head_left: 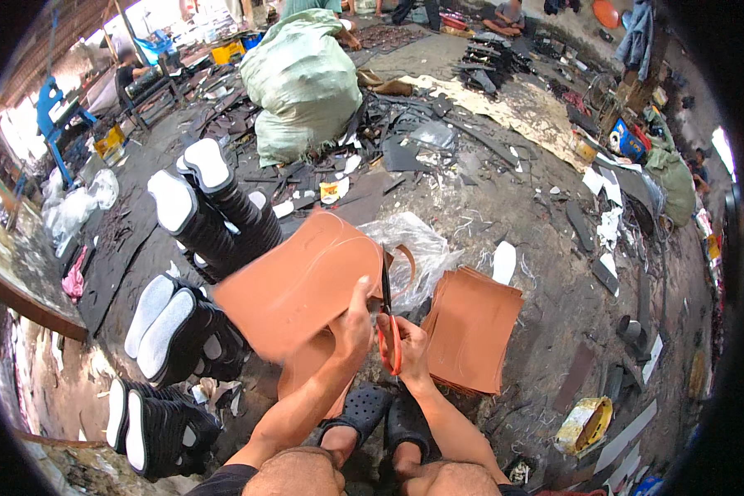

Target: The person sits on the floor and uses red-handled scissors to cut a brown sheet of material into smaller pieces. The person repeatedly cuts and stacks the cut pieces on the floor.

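My left hand (355,328) pinches the sheet (302,285) | right hand (411,345) grips scissors (397,347) at sheet's edge | part-cut; stack (474,331), right of sheet, seems uncut

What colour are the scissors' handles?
The scissors' handles are orange-red, seen best in the head view.

The left forearm (293,413) entered the view from 7 o'clock and ran toward 1 o'clock. The left hand (353,326) was closed in a grip, its thumb (362,289) extended on top toward 12 o'clock. The right forearm (455,422) entered from 5 o'clock and ran toward 11 o'clock. The right hand (408,345), just beside the left at its 4 o'clock, was curled in a grip. Both knees (293,475) were bent near 6 o'clock, between the forearms.
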`<move>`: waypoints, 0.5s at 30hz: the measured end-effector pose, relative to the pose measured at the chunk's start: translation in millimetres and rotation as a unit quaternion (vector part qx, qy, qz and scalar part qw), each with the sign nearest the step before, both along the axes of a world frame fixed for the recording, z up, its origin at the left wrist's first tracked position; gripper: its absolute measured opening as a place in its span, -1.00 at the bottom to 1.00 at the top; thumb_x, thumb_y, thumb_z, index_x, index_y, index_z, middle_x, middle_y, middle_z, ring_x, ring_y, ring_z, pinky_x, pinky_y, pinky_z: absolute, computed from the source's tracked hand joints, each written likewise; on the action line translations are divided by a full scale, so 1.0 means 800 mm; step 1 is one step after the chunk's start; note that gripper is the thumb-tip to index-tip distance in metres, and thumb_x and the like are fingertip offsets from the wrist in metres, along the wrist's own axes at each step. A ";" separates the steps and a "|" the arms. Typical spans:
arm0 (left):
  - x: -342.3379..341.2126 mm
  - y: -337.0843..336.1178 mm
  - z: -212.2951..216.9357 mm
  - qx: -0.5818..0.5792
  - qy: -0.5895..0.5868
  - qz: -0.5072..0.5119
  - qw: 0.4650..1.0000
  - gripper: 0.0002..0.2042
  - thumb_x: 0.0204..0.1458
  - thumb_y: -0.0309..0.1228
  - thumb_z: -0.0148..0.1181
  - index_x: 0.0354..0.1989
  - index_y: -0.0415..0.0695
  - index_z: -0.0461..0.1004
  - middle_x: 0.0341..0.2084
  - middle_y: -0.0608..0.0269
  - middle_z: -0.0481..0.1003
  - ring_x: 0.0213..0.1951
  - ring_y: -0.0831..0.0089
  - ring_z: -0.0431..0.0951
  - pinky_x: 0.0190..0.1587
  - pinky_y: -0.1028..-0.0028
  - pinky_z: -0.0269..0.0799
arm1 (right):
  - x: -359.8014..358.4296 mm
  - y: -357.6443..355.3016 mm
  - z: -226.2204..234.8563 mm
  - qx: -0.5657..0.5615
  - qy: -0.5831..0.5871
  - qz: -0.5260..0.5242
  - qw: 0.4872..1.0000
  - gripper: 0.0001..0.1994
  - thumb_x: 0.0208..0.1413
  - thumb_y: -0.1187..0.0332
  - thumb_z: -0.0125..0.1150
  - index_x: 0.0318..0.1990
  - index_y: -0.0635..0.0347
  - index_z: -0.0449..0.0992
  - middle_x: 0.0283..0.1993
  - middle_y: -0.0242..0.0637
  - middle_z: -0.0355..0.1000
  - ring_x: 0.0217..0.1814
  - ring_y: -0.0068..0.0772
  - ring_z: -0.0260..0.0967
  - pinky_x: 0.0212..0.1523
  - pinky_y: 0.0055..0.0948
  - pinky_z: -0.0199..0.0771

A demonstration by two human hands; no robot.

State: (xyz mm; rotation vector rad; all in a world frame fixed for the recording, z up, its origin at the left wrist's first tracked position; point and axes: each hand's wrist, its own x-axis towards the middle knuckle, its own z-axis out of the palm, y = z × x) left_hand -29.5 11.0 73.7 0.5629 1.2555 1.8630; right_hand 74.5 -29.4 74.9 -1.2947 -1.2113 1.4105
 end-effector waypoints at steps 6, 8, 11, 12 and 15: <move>-0.026 0.010 -0.028 -0.003 0.044 -0.025 0.999 -0.87 0.05 -0.60 0.16 -0.21 -0.23 0.45 -0.30 0.28 0.48 -0.30 0.47 0.49 -0.20 0.46 0.43 | 0.018 0.037 0.003 0.036 0.011 0.018 0.999 -0.50 0.21 -0.10 0.15 -0.38 0.27 0.51 -0.70 -0.47 0.27 -0.69 -0.64 0.24 -0.67 -0.60 0.19; -0.044 0.006 -0.013 -0.009 0.003 -0.039 0.999 -0.75 0.02 -0.66 0.16 -0.11 -0.20 0.41 -0.23 0.26 0.46 -0.25 0.43 0.51 -0.13 0.41 0.47 | 0.019 0.035 0.027 0.048 -0.056 0.021 0.997 -0.51 0.21 -0.08 0.16 -0.33 0.29 0.51 -0.65 -0.44 0.30 -0.67 -0.62 0.27 -0.64 -0.58 0.25; -0.065 -0.011 -0.017 0.055 0.051 -0.072 0.995 -0.73 0.00 -0.67 0.17 -0.10 -0.22 0.40 -0.22 0.24 0.45 -0.22 0.39 0.51 -0.10 0.40 0.48 | 0.039 0.077 -0.015 0.118 -0.039 0.043 0.991 -0.48 0.21 -0.11 0.14 -0.23 0.30 0.51 -0.57 -0.43 0.35 -0.63 -0.63 0.29 -0.60 -0.57 0.26; -0.068 -0.020 -0.021 0.026 0.100 -0.065 0.992 -0.75 0.00 -0.61 0.18 -0.11 -0.26 0.41 -0.21 0.17 0.47 -0.18 0.33 0.50 -0.06 0.37 0.45 | 0.049 0.093 -0.008 0.068 -0.154 0.086 0.982 -0.45 0.20 -0.14 0.11 -0.06 0.27 0.50 -0.48 -0.38 0.42 -0.52 -0.58 0.39 -0.50 -0.52 0.36; -0.076 -0.042 -0.025 -0.052 0.249 -0.040 0.966 -0.71 -0.01 -0.44 0.20 -0.14 -0.38 0.46 -0.17 -0.03 0.51 -0.07 0.14 0.49 0.06 0.28 0.35 | 0.051 0.111 0.030 0.088 -0.213 0.090 0.969 -0.40 0.18 -0.19 0.11 0.04 0.22 0.48 -0.44 -0.34 0.45 -0.43 -0.52 0.41 -0.39 -0.48 0.39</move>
